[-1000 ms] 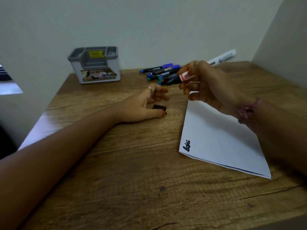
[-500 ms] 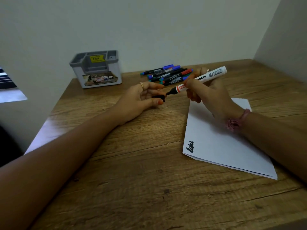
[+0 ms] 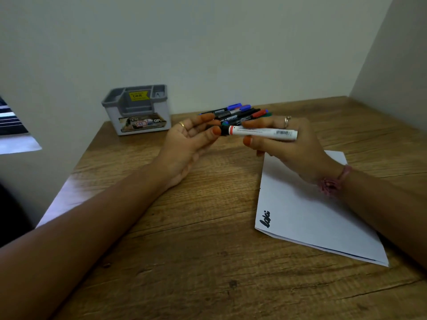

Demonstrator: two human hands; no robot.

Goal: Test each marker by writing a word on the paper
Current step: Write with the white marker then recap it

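My right hand (image 3: 288,146) holds a white whiteboard marker (image 3: 263,132) level above the desk, its tip pointing left. My left hand (image 3: 191,139) pinches the black cap (image 3: 223,130) at the marker's tip end; the tip itself is hidden. A folded white paper (image 3: 307,218) lies on the desk under my right wrist, with one black handwritten word (image 3: 265,219) near its left corner. Several more markers (image 3: 240,112) with blue, red and green caps lie in a bunch at the back of the desk, behind my hands.
A grey plastic organiser box (image 3: 138,109) with a yellow price sticker stands at the back left against the wall. The wooden desk (image 3: 196,262) meets walls at the back and right. Its left edge runs diagonally near my left forearm.
My left hand lifted the black cap off the desk and brought it to the marker's tip. My right hand turned the marker level.
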